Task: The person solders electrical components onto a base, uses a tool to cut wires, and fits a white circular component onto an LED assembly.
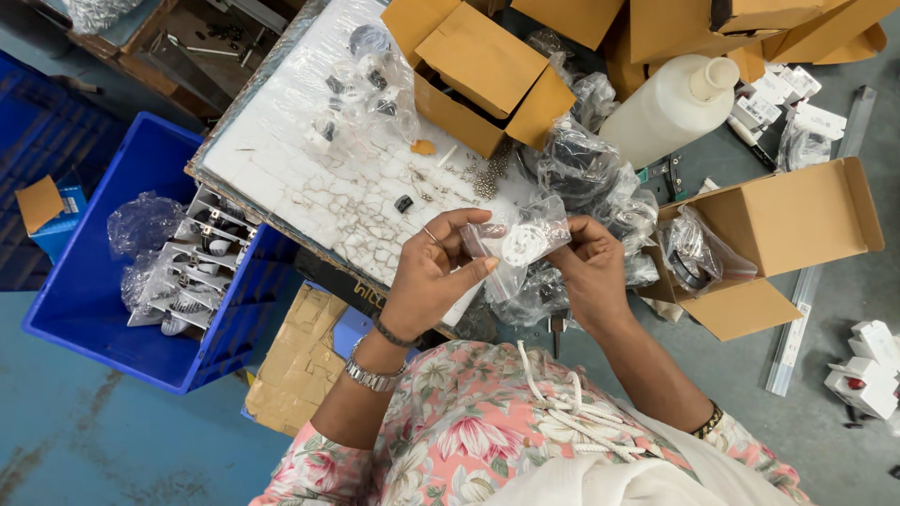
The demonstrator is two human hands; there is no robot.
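Cluttered workbench, frame centre: we pinch small clear bag with white round part between left hand and right hand; bag's long axis spans both equally.

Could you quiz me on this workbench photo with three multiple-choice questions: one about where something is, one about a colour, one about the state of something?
1. Where is the small clear bag?
A. in the crate
B. between both hands
C. on the floor

2. What colour is the plastic crate on the left?
A. blue
B. red
C. green

3. In what state is the cardboard box on the right?
A. taped shut
B. crushed flat
C. open, flaps out

Answers:
1 B: the left hand and right hand each pinch one side of it.
2 A: its walls are plainly blue.
3 C: its flaps spread wide, and a bagged part lies at its mouth.
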